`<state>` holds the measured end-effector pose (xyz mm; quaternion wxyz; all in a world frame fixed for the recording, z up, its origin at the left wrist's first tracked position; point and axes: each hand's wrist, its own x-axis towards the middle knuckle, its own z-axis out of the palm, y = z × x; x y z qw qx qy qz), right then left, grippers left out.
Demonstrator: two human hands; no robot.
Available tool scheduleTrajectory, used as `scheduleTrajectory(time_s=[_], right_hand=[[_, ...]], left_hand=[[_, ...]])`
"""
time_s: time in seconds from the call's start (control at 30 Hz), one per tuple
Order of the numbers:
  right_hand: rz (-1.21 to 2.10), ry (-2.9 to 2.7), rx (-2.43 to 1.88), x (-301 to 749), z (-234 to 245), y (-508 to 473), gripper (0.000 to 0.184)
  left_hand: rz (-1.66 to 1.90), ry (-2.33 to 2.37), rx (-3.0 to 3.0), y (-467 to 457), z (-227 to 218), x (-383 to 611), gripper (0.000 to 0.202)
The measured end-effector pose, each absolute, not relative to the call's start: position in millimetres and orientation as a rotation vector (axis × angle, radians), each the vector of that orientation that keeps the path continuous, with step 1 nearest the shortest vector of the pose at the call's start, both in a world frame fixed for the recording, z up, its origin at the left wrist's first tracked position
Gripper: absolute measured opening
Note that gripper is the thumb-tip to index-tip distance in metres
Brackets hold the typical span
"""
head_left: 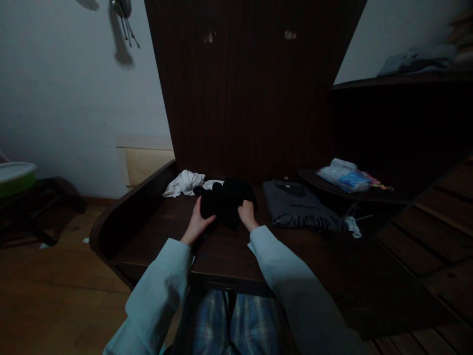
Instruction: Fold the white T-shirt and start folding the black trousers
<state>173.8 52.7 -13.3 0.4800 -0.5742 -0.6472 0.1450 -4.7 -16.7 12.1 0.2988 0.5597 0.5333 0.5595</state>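
Observation:
A bunched black cloth garment lies on the dark wooden desk top in front of me; its exact kind is lost in the dim light. My left hand grips its left side, thumb in front and fingers partly hidden behind the fabric. On the right side of the same cloth, my right hand is closed with the fingers curled into it. Just behind, to the left, sits a crumpled white cloth. A folded grey T-shirt with dark lettering rests to the right of my right hand.
The dark desk has a raised side edge at left and a tall back panel. A small shelf at right carries a plastic packet. At far left, a green basin stands on a dark stool.

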Motion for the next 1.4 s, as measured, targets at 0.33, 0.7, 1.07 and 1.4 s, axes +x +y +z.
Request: scheduleTrajectory(time_s=[0.33, 0.7, 1.07, 1.4], right_hand=[[0.135, -1.234, -1.305, 183, 0, 41, 0.035], [0.184, -2.104, -1.101, 137, -12, -9, 0.049], [0.173, -2.308, -1.165, 148, -13, -1, 0.045], [0.300, -2.198, -1.044, 147, -18, 0, 0.010]], left_hand=[[1.565, 1.350, 0.799, -17, 10, -10, 0.017], [2.009, 1.316, 0.548, -31, 21, -42, 0.020], [1.573, 1.675, 2.449, -59, 29, -13, 0.050], [0.980, 1.983, 2.508, -38, 31, -6, 0.022]])
